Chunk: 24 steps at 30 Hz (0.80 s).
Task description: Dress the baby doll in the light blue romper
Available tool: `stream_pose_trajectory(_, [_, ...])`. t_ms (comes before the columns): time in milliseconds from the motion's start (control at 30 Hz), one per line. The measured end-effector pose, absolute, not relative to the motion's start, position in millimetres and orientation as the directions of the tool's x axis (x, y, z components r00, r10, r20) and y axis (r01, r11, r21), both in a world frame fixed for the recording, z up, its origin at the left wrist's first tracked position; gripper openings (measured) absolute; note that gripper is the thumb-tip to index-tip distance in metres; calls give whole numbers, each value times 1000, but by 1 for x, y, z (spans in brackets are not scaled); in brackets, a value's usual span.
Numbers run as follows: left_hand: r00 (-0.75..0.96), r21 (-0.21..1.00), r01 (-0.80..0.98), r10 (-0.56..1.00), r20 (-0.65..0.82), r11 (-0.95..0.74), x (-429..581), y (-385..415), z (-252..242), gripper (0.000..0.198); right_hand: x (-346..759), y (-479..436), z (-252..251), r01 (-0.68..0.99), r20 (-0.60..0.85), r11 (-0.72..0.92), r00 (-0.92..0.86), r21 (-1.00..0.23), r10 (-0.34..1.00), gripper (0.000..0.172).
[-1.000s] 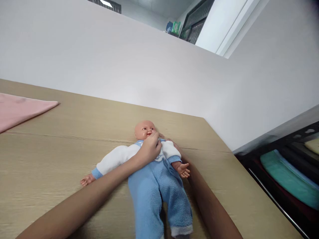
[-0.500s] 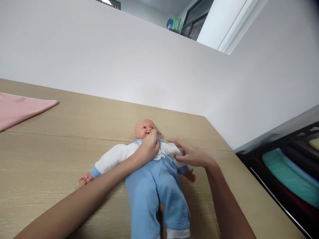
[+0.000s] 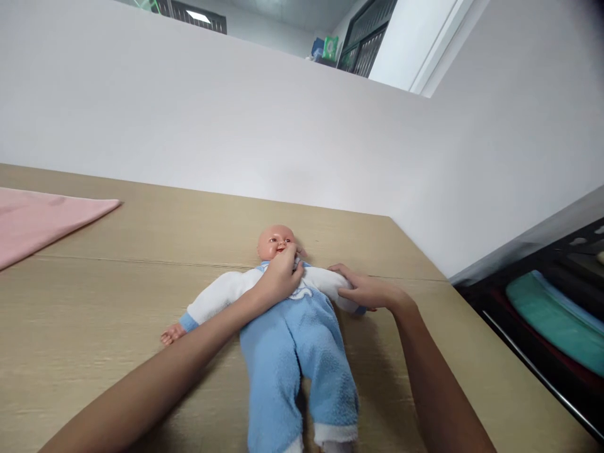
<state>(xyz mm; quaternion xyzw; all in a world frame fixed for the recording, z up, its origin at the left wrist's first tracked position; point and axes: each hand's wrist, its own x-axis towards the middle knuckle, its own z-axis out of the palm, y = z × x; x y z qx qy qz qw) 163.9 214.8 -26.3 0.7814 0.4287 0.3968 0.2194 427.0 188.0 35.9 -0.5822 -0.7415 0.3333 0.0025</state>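
Observation:
A baby doll lies on its back on the wooden table, its head toward the wall. It wears a fleece outfit with white sleeves and blue trousers. My left hand is closed at the doll's collar, just below its chin, and its fingertips are partly hidden. My left forearm passes over the doll's side and near its outstretched arm. On the right, my right hand has its thumb and fingers around the doll's other white sleeve. That arm stretches out sideways, and the doll's hand there is mostly covered.
A pink cloth lies at the left of the table. A pale wall rises behind the table. On the right stands a black rack with folded teal fabric and other cloths.
My right hand has moved slightly right, and the doll's arm beside it is now raised farther outward. My left hand stays at the collar. The camera view has shifted a little.

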Motion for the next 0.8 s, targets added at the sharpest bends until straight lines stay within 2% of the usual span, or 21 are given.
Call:
stream_pose_trajectory(67, [315,680,499,843,435,-537,164,213,-23,16,424,188,38,890,-500,18,-272,-455,822,67])
stream_pose_trajectory(133, [322,639,529,829,457,-558,163,207,-17,17,421,188,38,899,-501,44,-284,-436,817,68])
stream_pose_trajectory(300, [411,267,749,741,531,-606,164,173,7,29,419,189,33,870,-417,151,-370,-470,830,66])
stream_pose_trajectory(367, [472,232,740,733,490,-632,167,156,12,33,422,191,30,846,-404,182,-415,-501,816,73])
stream_pose_trajectory(467, [622,235,653,687,375,-720,173,139,13,31,429,193,26,811,-375,216,-465,-544,802,84])
stream_pose_trajectory(533, [672,238,628,671,314,-741,176,134,11,29,430,193,26,801,-296,258,-468,-540,833,81])
stream_pose_trajectory(600, [674,285,615,678,293,-735,176,135,11,28,426,189,28,784,-148,347,-480,-514,865,67])
stream_pose_trajectory(700, [638,422,538,680,362,-730,163,136,12,25,410,174,30,720,106,468,-488,-512,866,30])
stream_pose_trajectory(733, [605,463,508,683,409,-727,156,136,11,23,404,166,29,702,162,479,-470,-528,868,23])
stream_pose_trajectory(800, [505,518,476,704,500,-710,136,132,6,19,392,150,23,683,190,454,-428,-572,884,24])
